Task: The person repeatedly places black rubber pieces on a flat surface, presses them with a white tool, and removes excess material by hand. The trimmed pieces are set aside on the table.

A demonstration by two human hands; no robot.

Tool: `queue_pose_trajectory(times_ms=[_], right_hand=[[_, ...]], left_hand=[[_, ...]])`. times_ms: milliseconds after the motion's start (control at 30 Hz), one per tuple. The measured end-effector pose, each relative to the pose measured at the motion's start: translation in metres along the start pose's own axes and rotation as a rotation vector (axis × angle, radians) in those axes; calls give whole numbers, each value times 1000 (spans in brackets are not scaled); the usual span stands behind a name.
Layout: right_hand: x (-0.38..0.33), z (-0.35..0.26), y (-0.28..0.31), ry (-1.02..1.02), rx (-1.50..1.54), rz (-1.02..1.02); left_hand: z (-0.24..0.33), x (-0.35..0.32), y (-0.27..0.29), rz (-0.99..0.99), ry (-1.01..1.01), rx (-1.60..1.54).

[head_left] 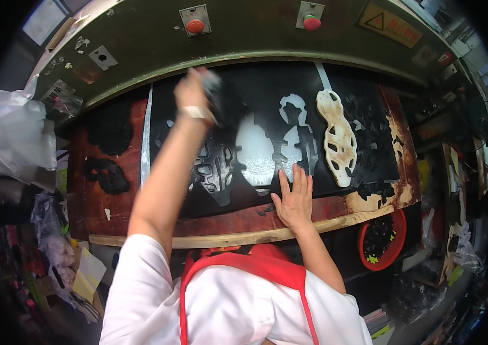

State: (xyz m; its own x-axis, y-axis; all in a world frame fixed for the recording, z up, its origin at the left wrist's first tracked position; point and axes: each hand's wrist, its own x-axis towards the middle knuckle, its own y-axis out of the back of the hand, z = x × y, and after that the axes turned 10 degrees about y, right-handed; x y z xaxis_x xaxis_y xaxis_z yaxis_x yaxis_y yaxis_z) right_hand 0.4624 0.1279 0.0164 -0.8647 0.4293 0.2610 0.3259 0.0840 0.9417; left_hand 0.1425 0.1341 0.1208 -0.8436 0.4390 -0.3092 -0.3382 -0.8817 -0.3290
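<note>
Right hand lies flat, fingers spread, on the black sheet at the desk's near edge, while the left hand, grip blurred beyond telling, pinches that perforated sheet's far part.

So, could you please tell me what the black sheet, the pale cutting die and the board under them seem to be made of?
Black sheet: probably matte rubber or foam, with clean cut-out holes. Pale cutting die: looks like a rigid, cream-coloured frame with openings, material unclear. Board: likely wood, reddish worn surface with a pale raw edge.
</note>
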Motion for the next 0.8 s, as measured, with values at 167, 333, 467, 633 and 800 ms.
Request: queue_pose_trajectory(times_ms=[167,333,467,633,800], right_hand=[[-4,4,-7,-21,21,33],[-5,7,4,32,-36,-21],[-1,-3,22,39,39,-63],[5,-46,28,88,114,254],[23,-83,11,190,346,204]], left_hand=[[147,106,23,-64,-284,-133],[275,76,35,-138,-488,44],[237,37,49,-307,-637,595],[25,-72,99,-619,-1135,861],[-91,-130,162,-866,-998,1102]])
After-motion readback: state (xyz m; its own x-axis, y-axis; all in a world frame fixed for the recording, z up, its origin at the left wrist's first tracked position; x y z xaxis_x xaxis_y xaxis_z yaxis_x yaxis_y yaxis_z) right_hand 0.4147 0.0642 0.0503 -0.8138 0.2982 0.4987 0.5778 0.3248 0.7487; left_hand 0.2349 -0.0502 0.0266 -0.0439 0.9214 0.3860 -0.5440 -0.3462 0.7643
